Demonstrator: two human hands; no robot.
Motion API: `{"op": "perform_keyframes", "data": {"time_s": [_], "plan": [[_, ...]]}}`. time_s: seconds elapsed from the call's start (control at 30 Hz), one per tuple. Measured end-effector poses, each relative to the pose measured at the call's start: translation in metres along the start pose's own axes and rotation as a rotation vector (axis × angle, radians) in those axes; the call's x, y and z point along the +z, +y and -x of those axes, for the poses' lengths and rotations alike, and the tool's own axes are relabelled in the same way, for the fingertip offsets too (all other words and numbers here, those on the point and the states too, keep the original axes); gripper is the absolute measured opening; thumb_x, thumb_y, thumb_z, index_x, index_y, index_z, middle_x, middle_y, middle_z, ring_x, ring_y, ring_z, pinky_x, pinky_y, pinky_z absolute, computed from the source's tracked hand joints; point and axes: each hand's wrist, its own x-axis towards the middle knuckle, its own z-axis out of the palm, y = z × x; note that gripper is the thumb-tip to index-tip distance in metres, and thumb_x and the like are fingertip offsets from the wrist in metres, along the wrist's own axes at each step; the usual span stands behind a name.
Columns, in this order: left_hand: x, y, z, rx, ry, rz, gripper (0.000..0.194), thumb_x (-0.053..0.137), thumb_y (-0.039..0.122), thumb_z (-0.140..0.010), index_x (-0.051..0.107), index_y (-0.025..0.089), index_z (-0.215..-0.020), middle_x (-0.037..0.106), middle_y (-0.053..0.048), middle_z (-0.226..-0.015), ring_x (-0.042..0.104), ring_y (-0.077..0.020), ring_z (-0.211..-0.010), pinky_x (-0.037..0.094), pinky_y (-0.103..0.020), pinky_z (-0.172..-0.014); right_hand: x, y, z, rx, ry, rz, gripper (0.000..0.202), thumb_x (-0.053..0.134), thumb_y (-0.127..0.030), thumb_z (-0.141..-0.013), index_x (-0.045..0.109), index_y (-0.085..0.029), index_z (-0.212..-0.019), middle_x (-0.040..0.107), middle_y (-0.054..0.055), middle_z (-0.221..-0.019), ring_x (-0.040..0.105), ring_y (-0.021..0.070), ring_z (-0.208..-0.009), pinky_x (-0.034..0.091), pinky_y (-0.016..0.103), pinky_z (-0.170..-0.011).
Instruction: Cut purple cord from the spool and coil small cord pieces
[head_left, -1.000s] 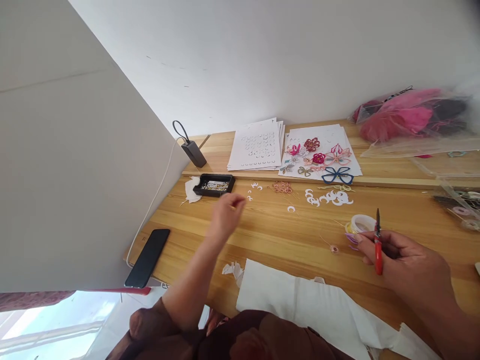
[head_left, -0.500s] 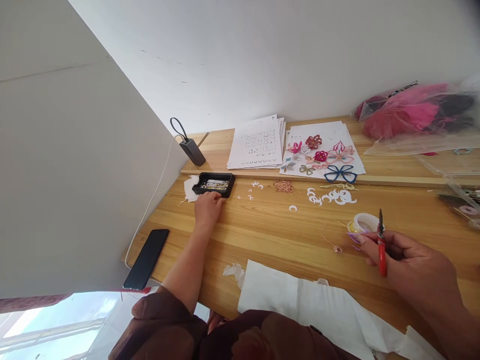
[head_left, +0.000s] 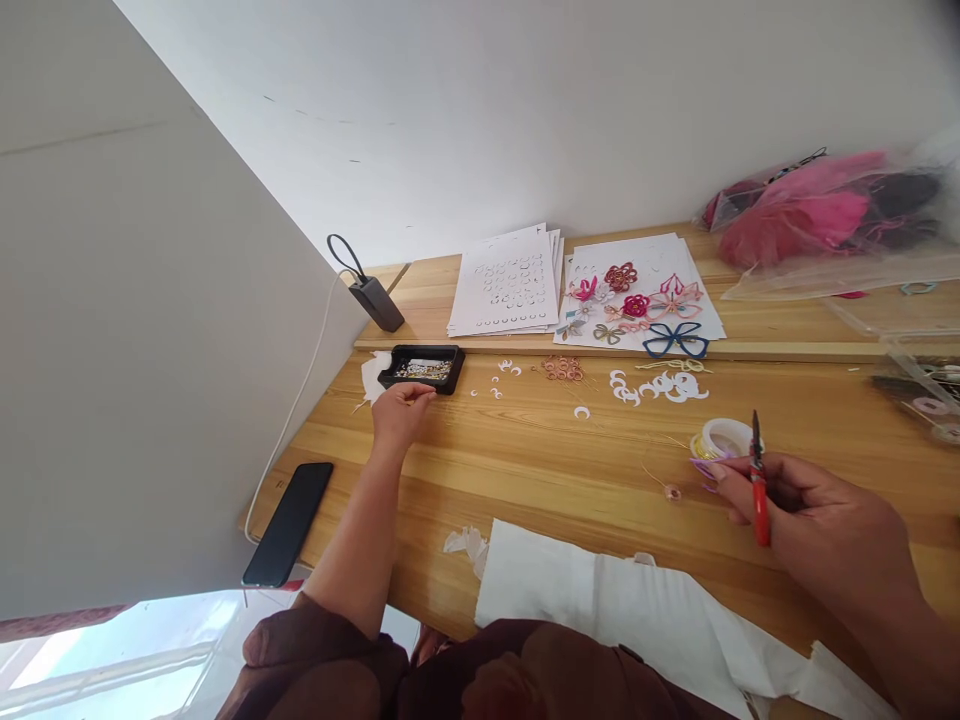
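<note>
Red-handled cutters (head_left: 760, 508) and purple piece (head_left: 702, 467) in right hand (head_left: 829, 515).

Pale wall (head_left: 510, 110) behind a stepped wooden table (head_left: 480, 455)

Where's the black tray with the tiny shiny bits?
In the head view, the black rectangular tray is left of centre on the wooden table, beside the left hand, with a crumpled white scrap at its left end.

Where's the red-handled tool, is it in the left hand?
No, the red-handled tool is held in the right hand, while the left hand is by the black tray.
</note>
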Motion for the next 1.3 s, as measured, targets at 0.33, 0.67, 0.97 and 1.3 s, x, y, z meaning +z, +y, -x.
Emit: {"op": "perform_keyframes", "data": {"time_s": [0.33,0.67,0.97,1.3], "plan": [[-0.011,0.012,0.007,-0.247,-0.088,0.546,0.047,0.098,0.036,-0.043,0.079,0.014,-0.08,0.071,-0.003,-0.076,0.064,-0.0119,-0.069,0.057,-0.027,-0.07,0.002,0.013,-0.004,-0.026,-0.019,0.018,0.041,0.08,-0.061,-0.063,0.079,-0.025,-0.082,0.078,0.0,-0.071,0.073,0.0274,-0.07,0.049,0.035,-0.069],[-0.012,0.02,0.013,-0.38,-0.163,0.757,0.03,0.095,0.021,-0.061,0.079,0.013,-0.085,0.07,-0.003,-0.075,0.063,-0.0094,-0.067,0.054,-0.021,-0.062,0.001,0.004,-0.001,-0.011,0.025,0.034,0.042,0.08,-0.065,-0.052,0.075,-0.027,-0.069,0.076,0.001,-0.069,0.068,0.0284,-0.071,0.048,0.036,-0.068],[-0.011,0.022,0.016,-0.427,-0.23,0.804,0.017,0.085,0.02,-0.075,0.081,0.013,-0.09,0.066,-0.003,-0.072,0.06,-0.0095,-0.065,0.051,-0.019,-0.058,0.003,0.014,-0.004,-0.051,0.009,0.011,0.038,0.078,-0.062,-0.059,0.075,-0.027,-0.073,0.079,0.001,-0.076,0.074,0.0301,-0.083,0.051,0.037,-0.078],[-0.013,0.02,0.012,-0.411,-0.263,0.646,0.031,0.088,0.027,-0.055,0.081,0.012,-0.081,0.058,-0.002,-0.063,0.045,-0.0076,-0.055,0.033,-0.019,-0.046,0.003,0.012,-0.003,-0.056,-0.008,0.004,0.036,0.078,-0.059,-0.061,0.076,-0.025,-0.073,0.076,0.0,-0.069,0.072,0.027,-0.074,0.048,0.034,-0.072]]}}
